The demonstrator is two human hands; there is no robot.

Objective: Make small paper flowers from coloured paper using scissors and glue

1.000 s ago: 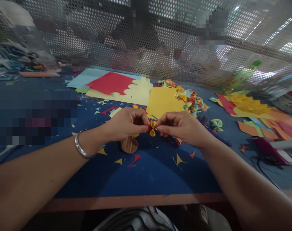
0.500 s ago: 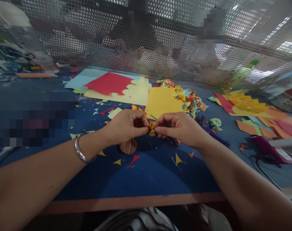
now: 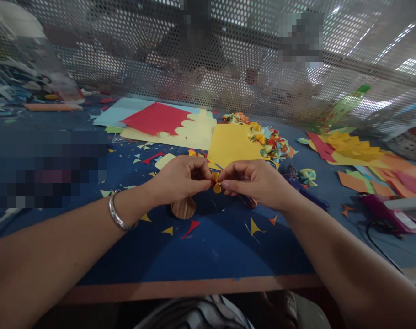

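Observation:
Between my two hands is a small yellow folded-paper bow (image 3: 216, 184), pinched in at its middle. My left hand (image 3: 180, 179) grips its left side with thumb and forefinger. From the right, my right hand (image 3: 259, 183) pinches the opposite side in the same way. Below my left hand a round wooden piece (image 3: 183, 209) lies on the blue table, its upper part hidden by the hand. Just beyond the hands lies a yellow paper sheet (image 3: 232, 142), and a heap of colourful folded-paper pieces (image 3: 274, 145) sits at its right edge.
Red paper (image 3: 156, 118) and pale yellow paper (image 3: 199, 130) lie at the back. Paper scraps (image 3: 254, 226) are scattered around. At the right are orange paper pieces (image 3: 352, 182), a purple device (image 3: 388, 212) and a green-capped bottle (image 3: 345, 107). A perforated metal screen (image 3: 125, 68) stands behind.
The middle of the yellow paper bow looks more tightly pinched, and its lower loop looks rounder. Both hands stay in nearly the same place.

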